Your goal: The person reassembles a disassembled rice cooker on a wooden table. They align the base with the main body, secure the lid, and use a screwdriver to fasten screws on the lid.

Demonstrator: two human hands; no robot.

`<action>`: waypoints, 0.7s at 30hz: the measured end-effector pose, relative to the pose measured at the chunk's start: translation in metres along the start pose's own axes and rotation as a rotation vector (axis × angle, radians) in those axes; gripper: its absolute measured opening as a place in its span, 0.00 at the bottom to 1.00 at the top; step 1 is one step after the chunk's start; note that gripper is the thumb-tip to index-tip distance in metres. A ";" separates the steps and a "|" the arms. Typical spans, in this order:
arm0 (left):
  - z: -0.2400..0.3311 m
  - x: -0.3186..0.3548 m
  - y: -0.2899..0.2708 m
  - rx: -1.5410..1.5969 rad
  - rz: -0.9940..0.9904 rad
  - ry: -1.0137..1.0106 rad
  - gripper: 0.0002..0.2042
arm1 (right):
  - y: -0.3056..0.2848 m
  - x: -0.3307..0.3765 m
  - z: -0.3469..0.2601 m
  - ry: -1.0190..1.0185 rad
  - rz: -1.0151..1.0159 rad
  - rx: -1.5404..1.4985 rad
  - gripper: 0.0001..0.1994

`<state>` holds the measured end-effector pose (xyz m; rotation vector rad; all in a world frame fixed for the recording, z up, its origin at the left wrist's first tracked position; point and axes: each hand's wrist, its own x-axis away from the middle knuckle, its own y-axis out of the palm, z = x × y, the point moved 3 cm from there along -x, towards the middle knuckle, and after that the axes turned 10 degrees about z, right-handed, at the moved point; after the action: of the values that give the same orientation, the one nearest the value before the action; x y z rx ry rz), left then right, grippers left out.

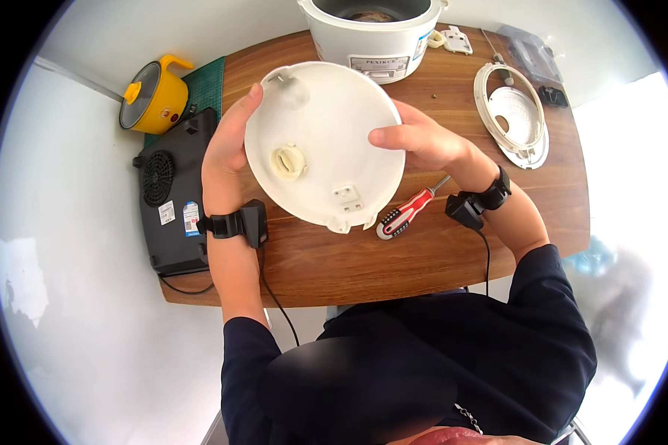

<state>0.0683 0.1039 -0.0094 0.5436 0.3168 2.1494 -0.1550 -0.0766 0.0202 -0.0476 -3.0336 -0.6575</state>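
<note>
Between my hands is a round white rice cooker lid shell [334, 126], its hollow inner side toward me. A cream ring-shaped fitting [287, 162] sits inside it on the left, and small clips stick out along its near edge. My left hand [232, 132] grips the left rim, thumb along the edge. On the right rim is my right hand [421, 139], its thumb pressed on the inner surface; the other fingers are mostly hidden behind the shell. A red and white screwdriver [404, 213] lies on the table just below the right hand. Beyond the shell stands the white cooker body [371, 37], uncovered.
At right on the wooden table [326, 267] lie a cream ring frame [486, 111] and a perforated white plate [523, 122]. A small white part [456, 40] is by the cooker. On the left are a black appliance [174, 193] and a yellow pot [156, 96].
</note>
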 end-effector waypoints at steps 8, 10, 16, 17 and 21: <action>-0.033 -0.013 -0.019 -0.067 0.081 -0.170 0.23 | -0.075 0.014 -0.010 -0.102 0.461 0.990 0.20; -0.038 -0.020 -0.019 -0.093 0.089 -0.187 0.23 | -0.087 0.025 -0.015 -0.093 0.563 1.354 0.15; -0.053 -0.025 -0.014 -0.088 0.049 -0.196 0.22 | -0.086 0.052 -0.001 -0.151 0.351 1.377 0.15; -0.056 -0.025 -0.015 -0.072 0.055 -0.194 0.22 | -0.078 0.058 0.000 -0.174 0.266 1.369 0.16; -0.057 -0.025 -0.017 -0.034 0.024 -0.200 0.22 | -0.036 0.074 0.018 -0.264 -0.057 1.405 0.22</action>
<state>0.0652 0.0918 -0.0726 0.7395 0.1638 2.0982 -0.2308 -0.1003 -0.0075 0.0011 -2.9437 1.5807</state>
